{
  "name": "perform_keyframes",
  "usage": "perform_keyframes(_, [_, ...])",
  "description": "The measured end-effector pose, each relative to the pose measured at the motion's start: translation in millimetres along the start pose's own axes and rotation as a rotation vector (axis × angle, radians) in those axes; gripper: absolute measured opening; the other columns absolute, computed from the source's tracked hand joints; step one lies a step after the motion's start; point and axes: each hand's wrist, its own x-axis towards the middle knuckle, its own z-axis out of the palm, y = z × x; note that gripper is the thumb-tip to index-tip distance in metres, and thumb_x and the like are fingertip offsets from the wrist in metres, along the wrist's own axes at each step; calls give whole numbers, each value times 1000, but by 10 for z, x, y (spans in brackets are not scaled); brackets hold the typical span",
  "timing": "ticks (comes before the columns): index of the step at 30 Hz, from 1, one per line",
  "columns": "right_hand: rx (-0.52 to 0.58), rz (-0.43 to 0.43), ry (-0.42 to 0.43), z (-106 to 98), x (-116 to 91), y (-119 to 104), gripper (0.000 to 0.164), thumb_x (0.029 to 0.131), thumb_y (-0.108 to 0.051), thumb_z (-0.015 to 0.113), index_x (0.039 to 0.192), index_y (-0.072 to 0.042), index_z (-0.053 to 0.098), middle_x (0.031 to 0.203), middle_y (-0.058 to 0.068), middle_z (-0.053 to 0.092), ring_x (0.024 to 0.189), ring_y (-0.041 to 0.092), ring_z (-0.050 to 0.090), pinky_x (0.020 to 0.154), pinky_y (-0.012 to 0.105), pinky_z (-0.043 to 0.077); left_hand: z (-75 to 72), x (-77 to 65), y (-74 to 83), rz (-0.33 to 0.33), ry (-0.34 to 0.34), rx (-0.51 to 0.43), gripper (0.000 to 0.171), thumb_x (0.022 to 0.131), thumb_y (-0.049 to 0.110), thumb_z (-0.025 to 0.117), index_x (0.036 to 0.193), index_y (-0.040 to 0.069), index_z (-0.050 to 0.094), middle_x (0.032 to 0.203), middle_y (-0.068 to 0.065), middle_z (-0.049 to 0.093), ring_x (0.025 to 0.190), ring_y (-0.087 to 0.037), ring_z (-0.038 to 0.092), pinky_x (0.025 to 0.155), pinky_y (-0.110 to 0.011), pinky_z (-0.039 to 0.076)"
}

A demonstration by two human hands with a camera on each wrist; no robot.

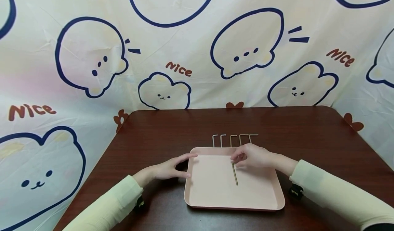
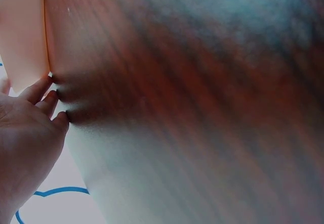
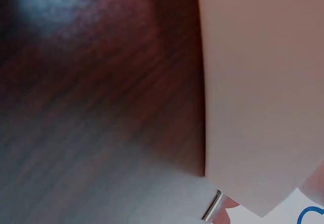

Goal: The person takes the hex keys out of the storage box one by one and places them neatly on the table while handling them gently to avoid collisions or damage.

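A shallow pale pink tray [image 1: 212, 193] lies on the brown table. Inside it is a brass-coloured hex key [image 1: 235, 175], its long arm pointing toward the near side. My right hand [image 1: 253, 155] is over the tray's far half, thumb and fingertips pinching this key at its bent end. At the left rim rests my left hand [image 1: 167, 168], thumb and forefinger spread and fairly straight against the tray's edge. The left wrist view shows the left hand's fingertips [image 2: 49, 102] beside the tray wall [image 2: 23, 37].
Several L-shaped hex keys [image 1: 231, 140] stand in a row beyond the tray's far rim, the rightmost partly behind my right hand. Dark brown table [image 1: 147, 131] surrounds the tray. A patterned cloth [image 1: 197, 46] hangs behind and beside the table.
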Motion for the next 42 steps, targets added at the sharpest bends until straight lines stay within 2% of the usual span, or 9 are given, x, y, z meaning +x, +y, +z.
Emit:
perform_keyframes(6, [-46, -18, 27, 60, -31, 7, 14, 80, -8, 79, 93, -14, 74, 84, -12, 65, 76, 0, 56, 68, 23, 49, 4, 1, -5, 7, -2, 2, 70, 92, 24, 70, 151, 17, 33, 155, -5, 30, 139, -24, 26, 110, -52, 20])
perform_keyframes(12, [-28, -44, 64, 125, -48, 43, 13, 79, -4, 78, 85, -15, 74, 77, -15, 60, 70, -1, 51, 64, 21, 45, 7, 6, 0, 9, -2, 1, 70, 92, 24, 70, 151, 18, 34, 155, -5, 30, 139, -24, 26, 110, -52, 20])
perform_keyframes(27, [-30, -7, 80, 145, -29, 69, 10, 77, -7, 81, 76, -17, 77, 69, -19, 62, 66, -2, 53, 61, 20, 47, 11, 3, 6, -4, -4, -13, 70, 92, 24, 69, 152, 19, 33, 155, -7, 29, 139, -25, 26, 110, -54, 20])
perform_keyframes(37, [-71, -100, 79, 170, 7, 67, 18, 76, -4, 78, 71, -19, 70, 69, -17, 51, 63, -3, 48, 59, 19, 43, 4, -5, 17, -3, 2, -1, 70, 92, 25, 70, 151, 18, 34, 155, -7, 30, 139, -24, 26, 110, -52, 20])
perform_keyframes(42, [-84, -99, 78, 158, -4, 55, 18, 77, -6, 78, 71, -20, 69, 68, -19, 52, 62, -3, 47, 57, 19, 42, 2, -8, 29, 0, 0, -6, 70, 91, 25, 70, 151, 17, 34, 155, -7, 29, 140, -24, 24, 111, -52, 19])
